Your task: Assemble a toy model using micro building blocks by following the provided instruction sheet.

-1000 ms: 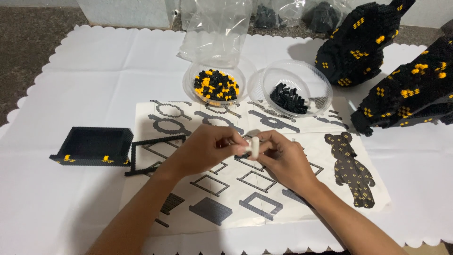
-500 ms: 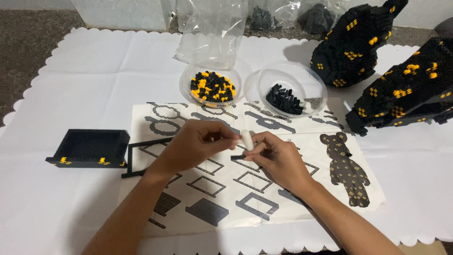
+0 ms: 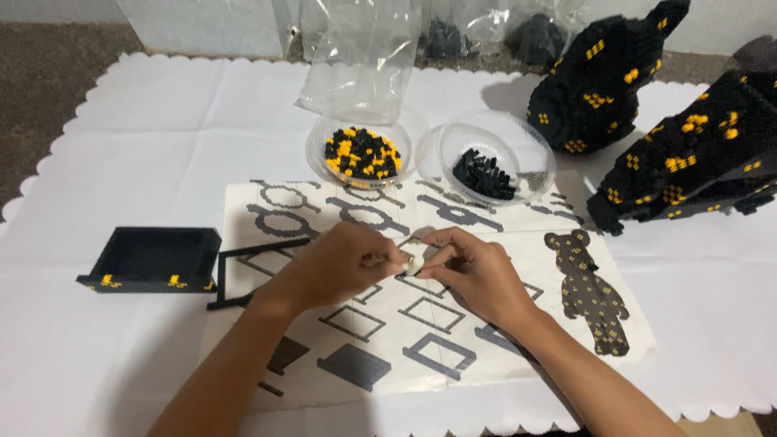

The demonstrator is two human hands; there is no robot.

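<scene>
Fingertips of left hand (image 3: 344, 263) and right hand (image 3: 477, 275) pinch together on a small white piece (image 3: 414, 264) above the printed instruction sheet (image 3: 486, 324), near two clear bowls of bricks (image 3: 364, 154).

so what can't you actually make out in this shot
- Head view: the small white piece between the left hand and right hand is mostly covered by fingers; its shape is unclear.
- The black block model at right is cut off by the frame edge.
- The sheet is partly hidden under both forearms.
- Single bricks in the two bowls are too small to tell apart.
</scene>
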